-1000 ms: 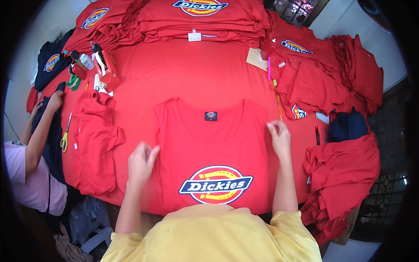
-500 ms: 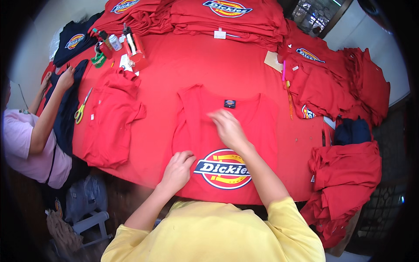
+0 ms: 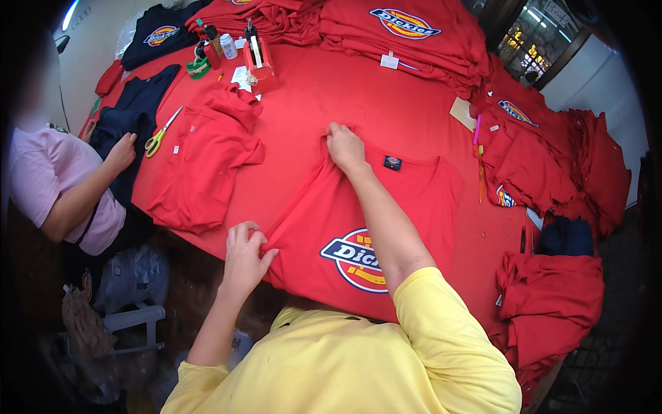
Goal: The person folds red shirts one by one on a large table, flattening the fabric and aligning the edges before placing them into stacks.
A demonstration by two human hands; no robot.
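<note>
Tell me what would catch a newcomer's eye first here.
Probably the bold oval print on the red shirt, spread at the table's near edge, with the left hand and right hand along its left side. Next, the stacked red shirts at the far edge, then the yellow-handled scissors on the left.

Upper body clothed in a bright yellow, smooth fabric shirt (image 3: 345, 372), softly creased, below the bare left hand (image 3: 245, 255) and bare right hand (image 3: 345, 146). Loose, short right sleeve (image 3: 445, 321) and matching left sleeve (image 3: 196, 388) end well behind the hands; both forearms (image 3: 389, 228) uncovered.
</note>
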